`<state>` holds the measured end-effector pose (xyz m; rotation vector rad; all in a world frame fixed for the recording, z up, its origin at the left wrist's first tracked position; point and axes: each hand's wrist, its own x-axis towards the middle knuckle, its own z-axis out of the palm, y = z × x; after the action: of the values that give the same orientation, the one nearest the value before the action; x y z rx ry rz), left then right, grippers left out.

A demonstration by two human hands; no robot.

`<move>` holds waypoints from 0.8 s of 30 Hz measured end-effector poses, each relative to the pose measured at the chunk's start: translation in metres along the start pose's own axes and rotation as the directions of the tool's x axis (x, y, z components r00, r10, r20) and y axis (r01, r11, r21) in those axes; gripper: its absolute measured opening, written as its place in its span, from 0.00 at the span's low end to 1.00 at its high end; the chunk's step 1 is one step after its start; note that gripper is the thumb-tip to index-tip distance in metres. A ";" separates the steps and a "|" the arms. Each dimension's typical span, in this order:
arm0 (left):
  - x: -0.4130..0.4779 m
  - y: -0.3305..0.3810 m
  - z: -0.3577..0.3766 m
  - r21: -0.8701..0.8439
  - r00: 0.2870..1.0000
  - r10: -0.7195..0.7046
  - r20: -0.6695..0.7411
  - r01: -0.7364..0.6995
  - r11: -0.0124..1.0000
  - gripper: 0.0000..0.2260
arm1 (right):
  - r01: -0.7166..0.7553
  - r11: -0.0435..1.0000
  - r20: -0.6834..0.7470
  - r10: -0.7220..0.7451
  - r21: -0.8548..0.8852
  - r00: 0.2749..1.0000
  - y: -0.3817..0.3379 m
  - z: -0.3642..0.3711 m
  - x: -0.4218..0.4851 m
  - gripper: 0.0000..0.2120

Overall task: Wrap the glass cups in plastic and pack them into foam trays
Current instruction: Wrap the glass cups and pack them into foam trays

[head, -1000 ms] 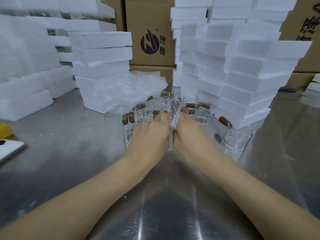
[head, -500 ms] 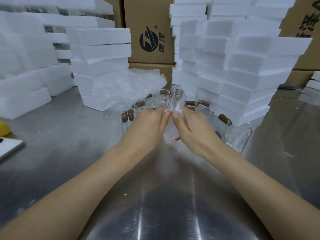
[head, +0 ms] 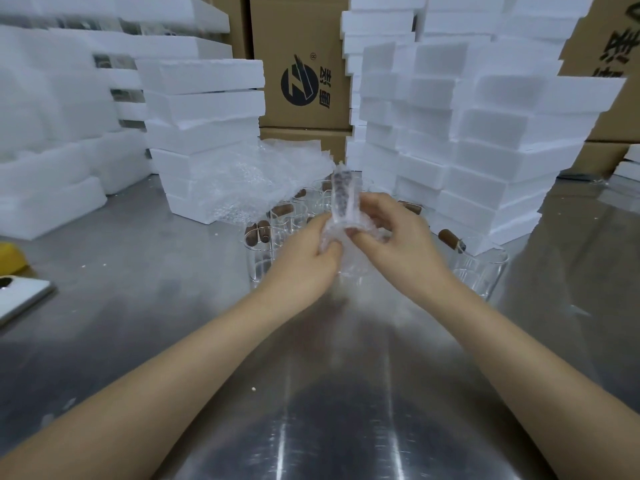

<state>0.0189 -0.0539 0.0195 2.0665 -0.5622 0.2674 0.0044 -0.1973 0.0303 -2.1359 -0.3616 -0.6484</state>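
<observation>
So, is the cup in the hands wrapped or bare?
Wrapped: bubble plastic covers the cup, its brown handle dim through it, held by left hand and right hand. Ends closed or not: cannot tell.

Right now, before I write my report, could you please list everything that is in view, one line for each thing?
wrapped cup: one, clear in bubble wrap, held above the table, centre
cups: several, count unclear, clear with brown handles, on the table behind the grips
bubble wrap: one loose pile, clear, against the centre-left foam stack
foam trays: many, white, stacked left, centre-left and right
boxes: several, brown, behind the stacks
table: one, grey metal
flat device: one, white, table's left edge
yellow thing: one, cut off, left edge
left grip: holds the wrap at the cup's lower end
right grip: holds the wrapped cup's side
</observation>
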 end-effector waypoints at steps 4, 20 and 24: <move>0.003 0.002 -0.002 -0.389 0.984 -0.142 -0.112 0.088 0.917 0.16 | -0.064 0.998 0.093 0.062 0.017 0.994 -0.002 0.009 -0.003 0.28; -0.004 0.007 0.012 -0.674 0.974 -0.216 0.066 0.204 0.710 0.17 | -0.017 0.999 0.083 0.020 -0.035 0.996 -0.001 0.004 -0.002 0.30; -0.002 0.006 0.001 -0.668 0.974 -0.157 0.164 0.227 0.709 0.10 | -0.075 0.992 -0.055 0.081 0.105 0.995 -0.005 -0.002 0.001 0.22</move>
<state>0.0137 -0.0574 0.0226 1.3897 -0.4083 -0.1589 0.0019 -0.1960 0.0354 -2.0186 -0.2721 -0.6333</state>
